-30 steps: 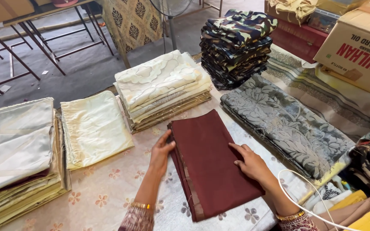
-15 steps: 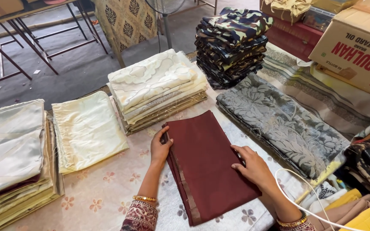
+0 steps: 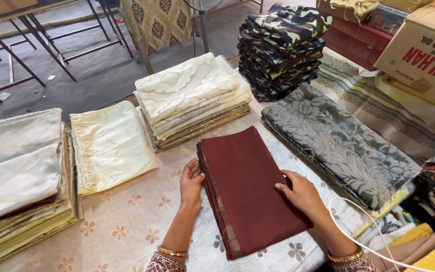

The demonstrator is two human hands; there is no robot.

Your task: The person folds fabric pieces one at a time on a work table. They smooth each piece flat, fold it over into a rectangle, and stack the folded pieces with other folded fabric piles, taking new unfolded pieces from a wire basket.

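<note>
A folded maroon cloth (image 3: 247, 186) lies on the flowered table cover (image 3: 122, 231) in front of me. My left hand (image 3: 191, 182) presses flat against the cloth's left edge, fingers together. My right hand (image 3: 302, 192) rests flat on the cloth's right side near its edge. Neither hand grips anything. Gold bangles show on both wrists.
A stack of cream patterned fabric (image 3: 192, 98) lies just beyond the maroon cloth. A pale yellow piece (image 3: 109, 143) and a silvery pile (image 3: 18, 174) are to the left. Grey floral fabric (image 3: 341, 143), a camouflage stack (image 3: 283, 48) and a cardboard box (image 3: 424, 55) are on the right. A white cable (image 3: 358, 242) curves nearby.
The maroon cloth has been shifted slightly away from me, toward the cream stack. Both hands moved with it, staying at its left and right edges.
</note>
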